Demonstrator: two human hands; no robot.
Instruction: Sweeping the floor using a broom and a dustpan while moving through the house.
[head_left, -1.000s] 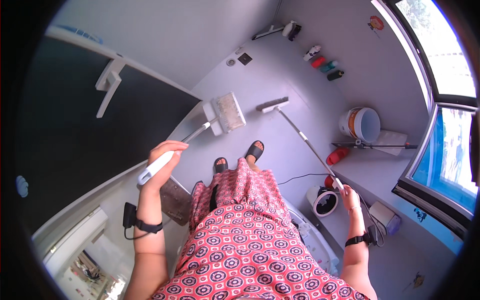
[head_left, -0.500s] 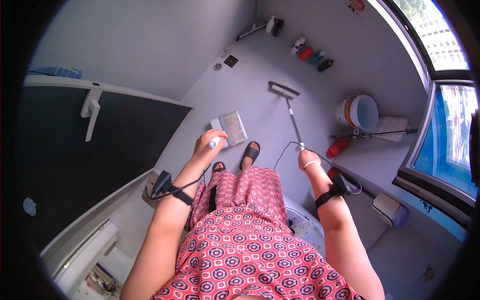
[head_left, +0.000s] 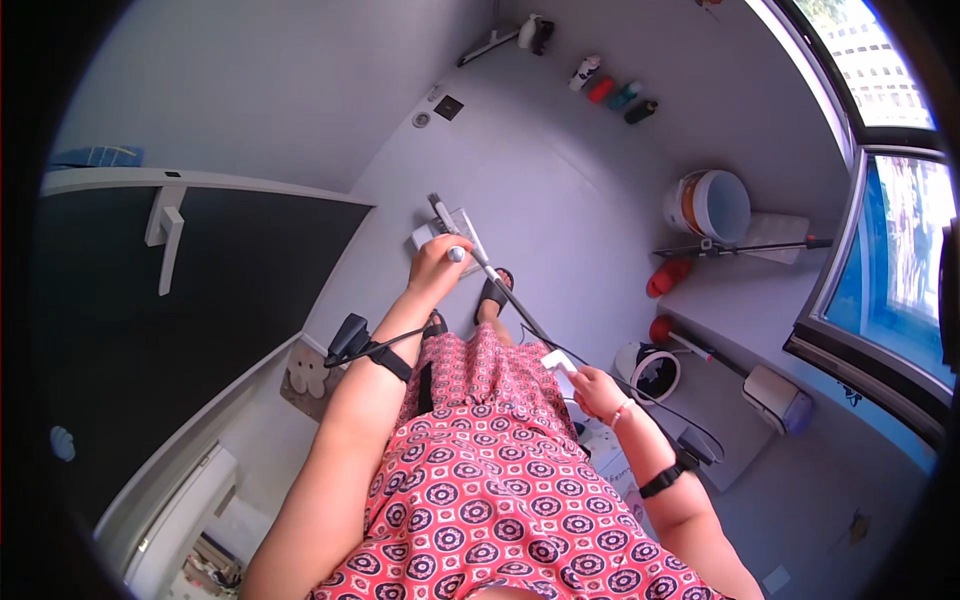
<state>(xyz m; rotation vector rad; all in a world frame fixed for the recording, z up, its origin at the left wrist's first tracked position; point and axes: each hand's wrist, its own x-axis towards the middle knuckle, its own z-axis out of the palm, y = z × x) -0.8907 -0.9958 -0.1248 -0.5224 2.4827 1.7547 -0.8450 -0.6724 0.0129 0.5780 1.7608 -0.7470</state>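
Note:
My left hand (head_left: 438,268) is closed around the pale upright handle of a long-handled dustpan (head_left: 424,236), whose light grey pan rests on the floor ahead of my feet. My right hand (head_left: 597,393) grips the white end of a broom (head_left: 520,303), close to my right thigh. The broom's dark shaft slants forward and left, and its narrow head is over or against the pan. My left hand and the broom cover part of the pan, so contact between head and pan cannot be made out.
Several bottles (head_left: 622,95) line the far wall. A white bucket (head_left: 722,207), a red slipper (head_left: 668,277) and a plunger (head_left: 661,328) are on the right, beside a window. A dark door (head_left: 215,300) flanks the left. A floor drain (head_left: 448,108) lies farther ahead.
The broom head has swung from the right-hand floor leftward to the dustpan. My right hand has drawn back toward me with the handle end; my left hand has shifted slightly right and forward.

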